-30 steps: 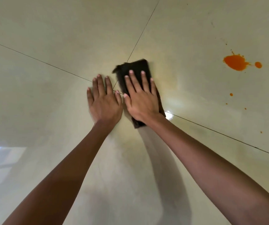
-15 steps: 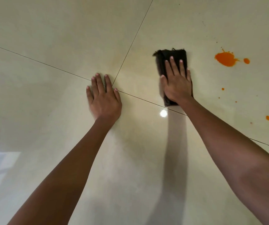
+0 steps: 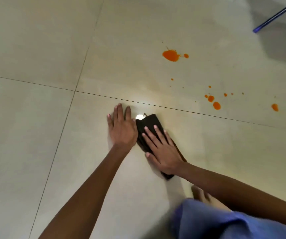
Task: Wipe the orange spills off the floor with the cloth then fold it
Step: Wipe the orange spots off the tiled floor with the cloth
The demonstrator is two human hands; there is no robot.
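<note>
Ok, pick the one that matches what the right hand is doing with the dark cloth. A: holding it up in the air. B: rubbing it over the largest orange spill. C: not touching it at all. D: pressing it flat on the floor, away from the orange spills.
D: the right hand lies flat on the cloth on the floor, while the largest orange spill sits uncovered on another tile.

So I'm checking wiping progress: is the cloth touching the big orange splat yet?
Apart. The head view shows the cloth under the right hand, with bare tile and a grout line between it and the big orange splat.
</note>
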